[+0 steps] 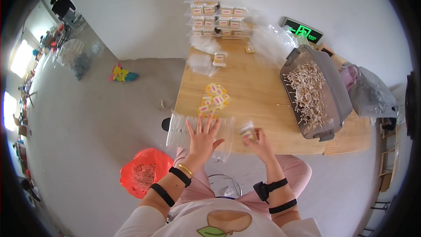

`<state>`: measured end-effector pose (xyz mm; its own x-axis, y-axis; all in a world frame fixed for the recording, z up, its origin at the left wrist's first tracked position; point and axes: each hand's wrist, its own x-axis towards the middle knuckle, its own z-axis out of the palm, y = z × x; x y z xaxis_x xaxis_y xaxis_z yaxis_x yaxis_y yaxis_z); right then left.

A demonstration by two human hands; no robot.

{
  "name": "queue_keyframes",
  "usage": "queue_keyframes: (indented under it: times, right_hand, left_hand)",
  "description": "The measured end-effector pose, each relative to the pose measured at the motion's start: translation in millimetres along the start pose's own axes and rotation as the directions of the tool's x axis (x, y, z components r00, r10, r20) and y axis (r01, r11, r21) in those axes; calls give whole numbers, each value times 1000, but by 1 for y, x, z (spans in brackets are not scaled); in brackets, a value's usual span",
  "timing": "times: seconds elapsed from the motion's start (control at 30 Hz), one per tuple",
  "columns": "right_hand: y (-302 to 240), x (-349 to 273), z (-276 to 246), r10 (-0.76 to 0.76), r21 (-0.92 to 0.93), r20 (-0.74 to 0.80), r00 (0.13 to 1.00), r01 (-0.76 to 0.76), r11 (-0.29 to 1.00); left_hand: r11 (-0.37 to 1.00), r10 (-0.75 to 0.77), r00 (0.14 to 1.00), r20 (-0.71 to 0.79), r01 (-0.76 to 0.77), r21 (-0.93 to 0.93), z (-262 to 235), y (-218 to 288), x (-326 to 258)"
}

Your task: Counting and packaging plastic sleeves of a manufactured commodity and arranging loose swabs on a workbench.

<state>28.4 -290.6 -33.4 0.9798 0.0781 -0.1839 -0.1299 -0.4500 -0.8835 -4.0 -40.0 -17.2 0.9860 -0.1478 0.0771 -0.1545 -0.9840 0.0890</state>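
Note:
My left hand (pixel 201 140) lies spread and flat over a pile of clear plastic bags (pixel 177 131) at the table's front left edge. In my right hand (pixel 262 145), just right of the bags, is a small labelled packet (pixel 247 129), held at its lower end. Motion blurs that packet, so its contents cannot be made out. Beyond my left fingertips sits a loose heap of yellow and white printed cards (pixel 215 96). Farther back a small filled packet (pixel 219 59) stands beside more clear bags (pixel 201 63).
A grey bin (pixel 337 101) on the wooden table's (pixel 258 83) right side holds many loose cotton swabs (pixel 307 90). Packet stacks (pixel 204 11) rise at the back. A green-lit display (pixel 302 30) stands back right. On the floor, a red bag (pixel 131 166) holds swabs.

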Motion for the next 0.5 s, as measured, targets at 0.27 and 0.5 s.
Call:
queue_keyframes:
  times: [0.27,0.5]
  right_hand:
    - [-9,2,45,91,-60,291,952,-77,995]
    - [7,27,71,170,357,486,857,-372,857]
  left_hand:
    - [1000,4,999,52,-5,17,-1,-2,2]
    - [999,-3,1000,21,4,-42,3,-3,3]
